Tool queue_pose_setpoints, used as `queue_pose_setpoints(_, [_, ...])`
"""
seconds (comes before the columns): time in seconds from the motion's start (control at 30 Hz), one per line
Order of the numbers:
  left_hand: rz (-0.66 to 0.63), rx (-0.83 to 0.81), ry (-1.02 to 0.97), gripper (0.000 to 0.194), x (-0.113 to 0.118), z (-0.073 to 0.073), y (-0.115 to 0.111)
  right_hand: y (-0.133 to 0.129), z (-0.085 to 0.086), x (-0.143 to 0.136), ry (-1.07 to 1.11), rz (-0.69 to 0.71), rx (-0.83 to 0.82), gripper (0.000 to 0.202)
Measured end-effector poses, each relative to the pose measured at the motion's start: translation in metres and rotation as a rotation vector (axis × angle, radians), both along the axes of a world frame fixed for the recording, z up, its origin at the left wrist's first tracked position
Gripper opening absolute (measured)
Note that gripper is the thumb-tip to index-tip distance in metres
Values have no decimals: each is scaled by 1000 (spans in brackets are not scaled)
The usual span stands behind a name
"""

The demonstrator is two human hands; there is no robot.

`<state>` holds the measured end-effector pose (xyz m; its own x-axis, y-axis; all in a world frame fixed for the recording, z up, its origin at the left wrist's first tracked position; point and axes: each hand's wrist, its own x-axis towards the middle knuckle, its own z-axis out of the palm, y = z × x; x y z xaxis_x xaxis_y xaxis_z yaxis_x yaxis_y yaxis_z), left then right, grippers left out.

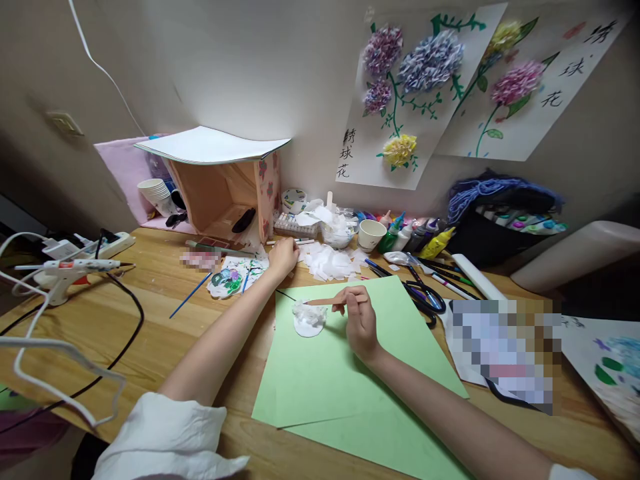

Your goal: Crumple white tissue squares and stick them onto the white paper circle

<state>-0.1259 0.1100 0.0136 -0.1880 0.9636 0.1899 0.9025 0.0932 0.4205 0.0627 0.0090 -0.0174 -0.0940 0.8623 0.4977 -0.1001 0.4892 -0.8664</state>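
My right hand (361, 323) grips a flat brown wooden stick (323, 302), its tip over a white paper disc (309, 328). Crumpled white paper bits cover the disc's upper part. The disc lies near the left edge of green paper sheets (345, 393). My left hand (284, 259) rests farther back, at the left side of a pile of small white paper pieces (331, 261). Its fingers are curled together, and whatever may be between them is hidden.
A paint palette (227, 283) and a blue paintbrush (190, 295) lie left of my left forearm. At far left sits a hot glue gun (67, 275) among cables. Behind stand a cardboard box (220, 193), a paper cup (371, 235) and paint bottles. Black scissors (425, 297) lie to the right.
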Motion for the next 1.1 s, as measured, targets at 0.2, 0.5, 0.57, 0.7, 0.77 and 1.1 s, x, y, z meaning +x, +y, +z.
queue_pose_setpoints(0.2, [-34,122,-207,11,-11,6,-4,0,1,0,16,-10,0,21])
queue_pose_setpoints(0.5, [5,250,-455,19,-38,23,-15,2,7,-2,26,-23,-87,21])
queue_pose_setpoints(0.57, [-67,277,-488,17,-41,24,-18,2,6,-2,19,-17,-101,21])
queue_pose_setpoints(0.7, [-215,174,-464,14,-42,23,-24,2,5,-2,1,-8,-108,21])
queue_pose_setpoints(0.77, [-214,184,-273,9,-39,22,-28,2,6,-2,-7,-18,-115,20])
queue_pose_setpoints(1.1, [-225,199,-565,18,-21,31,-49,2,7,-1,29,-51,-51,18])
